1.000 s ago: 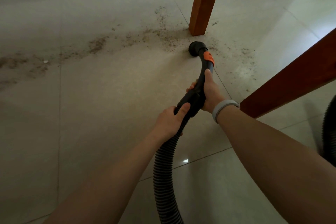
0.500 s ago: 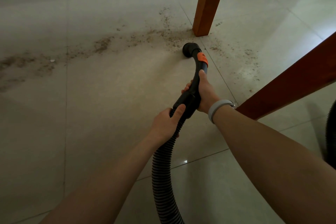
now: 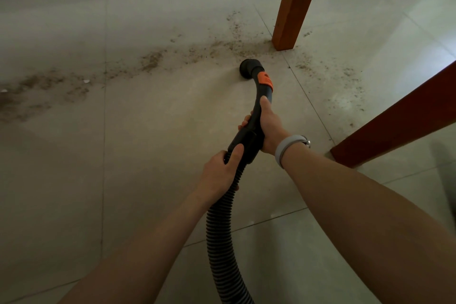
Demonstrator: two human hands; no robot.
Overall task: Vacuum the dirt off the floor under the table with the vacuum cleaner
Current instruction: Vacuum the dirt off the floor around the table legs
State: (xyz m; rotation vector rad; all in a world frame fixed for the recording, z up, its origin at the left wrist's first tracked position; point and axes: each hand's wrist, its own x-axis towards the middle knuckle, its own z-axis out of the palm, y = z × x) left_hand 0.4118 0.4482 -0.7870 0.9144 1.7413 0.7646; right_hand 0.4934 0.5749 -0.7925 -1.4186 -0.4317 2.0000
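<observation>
Gripping vacuum handle (image 3: 249, 138) with 2 hands, nozzle (image 3: 248, 68) pointing away

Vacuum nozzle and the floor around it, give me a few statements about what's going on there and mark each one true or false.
1. Both hands hold the vacuum: the right hand on the black handle, the left hand where the ribbed hose joins it. True.
2. The nozzle sits to the right of the nearest table leg. False: it sits on the floor left of and in front of the leg's foot.
3. A trail of dirt runs left from the nozzle across the tiles. True.
4. The floor right of the table leg is already free of dirt. False: specks are scattered there.
5. The band on the nozzle tube is blue. False: it is an orange band.
</observation>
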